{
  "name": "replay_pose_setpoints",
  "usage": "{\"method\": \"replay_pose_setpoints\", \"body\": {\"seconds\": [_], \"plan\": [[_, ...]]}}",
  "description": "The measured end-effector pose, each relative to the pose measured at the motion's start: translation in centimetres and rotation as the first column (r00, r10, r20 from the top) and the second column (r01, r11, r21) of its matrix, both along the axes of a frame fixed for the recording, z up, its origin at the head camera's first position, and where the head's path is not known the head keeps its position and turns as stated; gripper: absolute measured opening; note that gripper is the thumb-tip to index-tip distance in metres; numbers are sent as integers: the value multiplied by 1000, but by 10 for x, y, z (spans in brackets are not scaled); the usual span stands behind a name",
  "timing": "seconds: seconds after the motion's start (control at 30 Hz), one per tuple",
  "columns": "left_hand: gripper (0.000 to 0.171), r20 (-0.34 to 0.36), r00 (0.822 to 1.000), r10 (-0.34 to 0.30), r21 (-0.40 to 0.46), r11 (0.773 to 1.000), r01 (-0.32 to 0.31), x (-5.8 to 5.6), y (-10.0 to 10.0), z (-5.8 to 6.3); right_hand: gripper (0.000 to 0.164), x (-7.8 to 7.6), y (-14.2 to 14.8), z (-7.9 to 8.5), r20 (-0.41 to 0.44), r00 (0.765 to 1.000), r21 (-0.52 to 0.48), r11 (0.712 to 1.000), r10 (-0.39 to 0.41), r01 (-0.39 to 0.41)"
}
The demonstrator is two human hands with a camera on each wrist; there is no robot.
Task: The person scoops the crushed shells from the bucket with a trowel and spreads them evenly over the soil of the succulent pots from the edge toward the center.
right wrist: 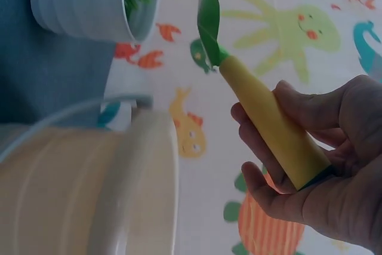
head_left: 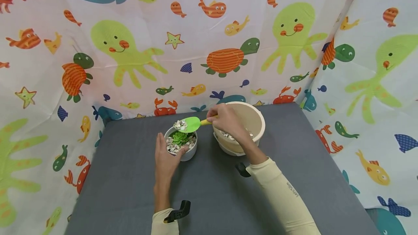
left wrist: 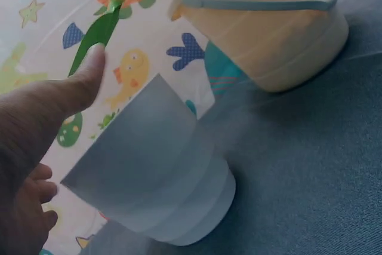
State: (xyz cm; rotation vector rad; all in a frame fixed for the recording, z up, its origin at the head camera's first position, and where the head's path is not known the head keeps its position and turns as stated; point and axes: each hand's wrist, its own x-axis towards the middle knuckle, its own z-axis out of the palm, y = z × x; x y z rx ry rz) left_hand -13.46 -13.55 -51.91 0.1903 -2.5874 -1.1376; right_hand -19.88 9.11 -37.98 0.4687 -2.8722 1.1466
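Observation:
My right hand (head_left: 228, 120) grips the yellow handle of a small trowel (head_left: 193, 124) with a green blade. A heap of pale stones (head_left: 180, 124) lies on the blade, which is over the back rim of a light grey flower pot (head_left: 190, 154). Inside the pot, a green succulent (head_left: 180, 138) sits among similar stones. My left hand (head_left: 166, 160) is at the pot's near left side, its fingers and thumb extended along the rim. In the left wrist view the thumb (left wrist: 89, 79) stands above the rim; whether it touches is unclear.
Right of the pot stands a cream bucket (head_left: 261, 128) with more pale stones at its bottom and a grey-blue handle (left wrist: 256, 4). Both containers are on a dark grey tabletop (head_left: 130, 177). A sea-animal print cloth (head_left: 196, 57) hangs behind and at the sides.

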Motion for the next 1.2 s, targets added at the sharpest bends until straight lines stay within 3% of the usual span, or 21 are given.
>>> {"method": "replay_pose_setpoints", "body": {"seconds": [0.23, 0.3, 0.43, 0.63, 0.87, 0.97, 1.07, 1.2], "plan": [[122, 133, 990, -41, -23, 999, 44, -3, -3, -8, 6, -7, -37, -4, -68, 988, 163, 978, 140, -127], [121, 133, 990, -43, -32, 998, 47, -3, -3, -9, 7, -6, -46, -2, -78, 980, 196, 967, 181, -163], [119, 117, 992, -36, -28, 999, 40, -2, -3, -11, 25, -3, -60, 9, -107, 964, 258, 944, 242, -208], [118, 91, 995, -32, -4, 999, 33, -1, -3, -12, 33, 1, -69, 20, -165, 958, 366, 916, 237, -163], [117, 63, 998, -1, 9, 1000, 0, 0, -4, -11, 11, 9, -76, 25, -203, 955, 484, 870, 215, -93], [115, 23, 999, 24, -5, 1000, -24, 1, -4, -10, 12, 12, -78, 28, -217, 952, 516, 853, 217, -77], [113, -3, 999, 52, -38, 998, -52, 2, -1, -12, 11, 13, -74, 30, -247, 944, 500, 863, 220, -70], [112, 20, 997, 73, -89, 993, -71, 4, 4, -11, 15, 14, -53, 35, -284, 947, 406, 914, 152, -25]]}}
